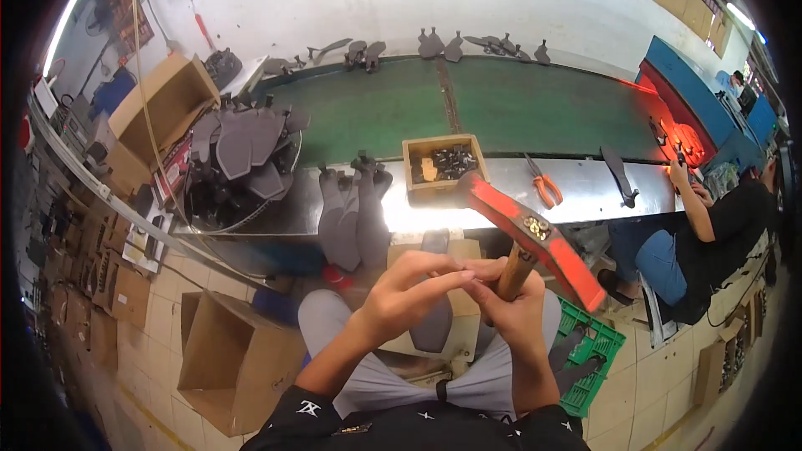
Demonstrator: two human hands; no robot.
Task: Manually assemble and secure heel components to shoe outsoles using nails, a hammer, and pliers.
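Observation:
My right hand (520,309) is closed round the wooden handle of a hammer (543,242). Its red and black head tilts up above the fist. Close beside it, my left hand (403,288) has bent fingers, and its fingertips meet those of the right hand. Whatever is pinched there is too small to make out. Below both hands, a dark grey paddle-shaped piece (432,327) lies on a pale block (464,330) between my knees. Several similar grey pieces (341,221) lean over the bench edge to the left.
On the metal bench edge stand a box of small black parts (408,169), orange-handled pliers (547,188) and another grey piece (616,171). A heaped basket (251,221) sits left, above a cardboard box (205,367). A green crate (597,372) is at right; another person (727,225) works farther right.

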